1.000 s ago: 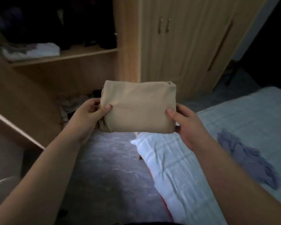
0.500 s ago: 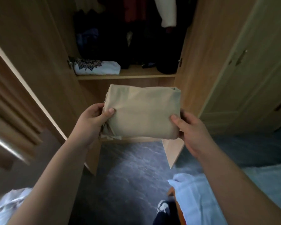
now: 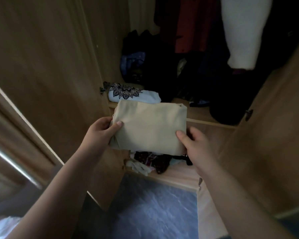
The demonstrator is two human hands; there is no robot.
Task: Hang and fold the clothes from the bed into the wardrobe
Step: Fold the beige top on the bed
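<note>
Sliding the folded beige garment (image 3: 150, 128) onto the shelf (image 3: 202, 116) could bump the patterned white shirt (image 3: 133, 95) or loosen its folds. Held before the open wardrobe, it is pinched by left hand (image 3: 102, 131) and right hand (image 3: 195, 144), thumbs on top, arms outstretched.

Two hands, the left hand (image 3: 100, 133) at 9 o'clock and the right hand (image 3: 195, 144) at 3 o'clock of one folded beige cloth (image 3: 150, 128). One folded white shirt with a dark print (image 3: 133, 95) lies on the one shelf (image 3: 198, 114) at 12 o'clock, one white garment (image 3: 243, 31) hangs at 1 o'clock, and two wardrobe doors (image 3: 41, 57) stand open
</note>
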